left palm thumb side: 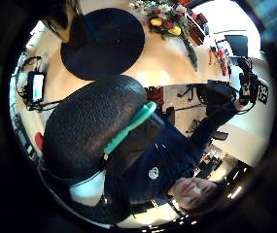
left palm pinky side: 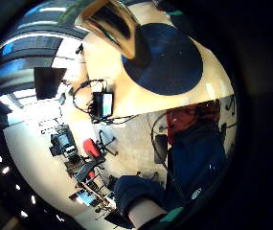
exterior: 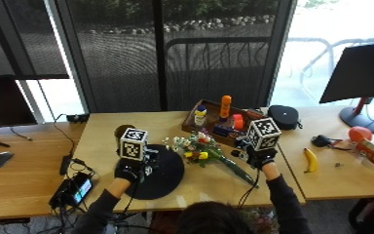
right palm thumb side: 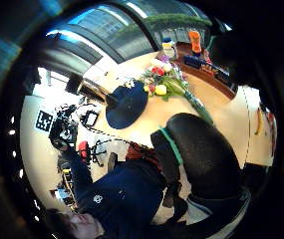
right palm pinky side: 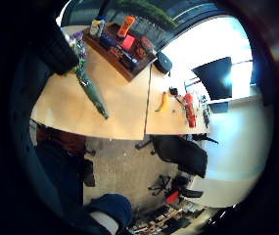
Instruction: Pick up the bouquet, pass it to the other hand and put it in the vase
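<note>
The bouquet (exterior: 203, 151) lay flat mid-table, blooms toward the black mat (exterior: 156, 171), stems angled at the front edge. Your right hand (exterior: 259, 157) hovered beside the stems, your left hand (exterior: 130, 169) over the mat; I couldn't tell either's fingers. Taking the wrapped stems suited best.

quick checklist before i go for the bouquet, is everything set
1. Bouquet lying free on the table: ok, neither hand touches it.
2. Stem end reachable by the right hand: ok, it lies just beside that hand.
3. Right hand ready for a grip: cannot tell, fingers hidden.
4. Left hand free to receive: ok, it holds nothing above the black round mat.
5. Vase upright with its mouth unblocked: ok, standing at the mat's far edge.
6. Tray of bottles clear of the lift path: ok, behind the flowers.
</note>
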### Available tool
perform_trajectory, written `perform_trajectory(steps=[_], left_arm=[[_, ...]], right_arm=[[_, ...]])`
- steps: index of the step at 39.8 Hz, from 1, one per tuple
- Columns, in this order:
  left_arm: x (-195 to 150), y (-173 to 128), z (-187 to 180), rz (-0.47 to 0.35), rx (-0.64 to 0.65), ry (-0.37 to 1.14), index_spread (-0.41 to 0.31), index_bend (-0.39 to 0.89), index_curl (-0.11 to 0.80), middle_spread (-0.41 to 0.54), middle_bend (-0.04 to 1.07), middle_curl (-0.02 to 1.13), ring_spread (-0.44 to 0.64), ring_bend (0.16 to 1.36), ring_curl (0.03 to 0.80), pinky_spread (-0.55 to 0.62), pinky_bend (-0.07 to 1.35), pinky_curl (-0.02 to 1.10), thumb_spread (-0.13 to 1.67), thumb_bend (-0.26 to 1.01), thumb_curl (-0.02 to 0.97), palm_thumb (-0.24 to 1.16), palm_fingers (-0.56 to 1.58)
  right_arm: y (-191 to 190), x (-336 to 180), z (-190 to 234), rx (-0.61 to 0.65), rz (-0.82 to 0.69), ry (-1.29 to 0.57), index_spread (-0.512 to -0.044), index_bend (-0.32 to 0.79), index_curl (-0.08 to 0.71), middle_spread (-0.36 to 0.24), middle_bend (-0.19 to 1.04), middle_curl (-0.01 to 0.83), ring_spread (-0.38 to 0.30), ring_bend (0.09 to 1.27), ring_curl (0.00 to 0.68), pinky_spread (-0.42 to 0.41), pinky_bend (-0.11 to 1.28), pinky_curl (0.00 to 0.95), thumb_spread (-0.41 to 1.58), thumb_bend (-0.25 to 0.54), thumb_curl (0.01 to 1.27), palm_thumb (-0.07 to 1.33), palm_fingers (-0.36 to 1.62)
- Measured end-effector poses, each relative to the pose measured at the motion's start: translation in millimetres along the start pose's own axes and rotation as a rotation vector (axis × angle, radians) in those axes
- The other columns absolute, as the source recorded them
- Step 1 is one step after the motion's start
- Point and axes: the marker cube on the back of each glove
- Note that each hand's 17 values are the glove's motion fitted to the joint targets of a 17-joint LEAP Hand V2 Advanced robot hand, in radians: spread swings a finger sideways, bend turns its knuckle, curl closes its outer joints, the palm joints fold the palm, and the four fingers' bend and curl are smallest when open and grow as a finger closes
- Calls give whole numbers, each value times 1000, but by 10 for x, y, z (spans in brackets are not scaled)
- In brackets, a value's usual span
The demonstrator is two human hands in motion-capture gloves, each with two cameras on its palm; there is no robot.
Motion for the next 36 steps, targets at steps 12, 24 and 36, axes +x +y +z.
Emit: perform_trajectory(steps=[12,24,36], left_arm=[[-1,22,-2,43,38,70,-42,143,129,87,261,205,186,495,195,303,308,171,881,-15,85,25,356],[127,-68,-196,84,159,78,-39,113,179,125,190,259,211,533,241,327,358,241,1004,-30,139,-23,269],[100,-253,-253,147,288,286,-58,186,245,90,224,303,166,535,253,305,308,257,1071,-9,183,21,395]], right_arm=[[-67,-117,-69,-81,-20,10,-291,122,180,-170,394,250,-190,465,247,-80,367,228,979,235,121,418,908],[18,-235,-297,-153,67,45,-312,97,211,-179,366,319,-208,430,296,-91,352,281,1130,174,174,448,886],[53,-1,-307,-122,362,75,-307,157,247,-204,314,353,-170,369,319,-1,295,302,1105,17,198,343,788]])
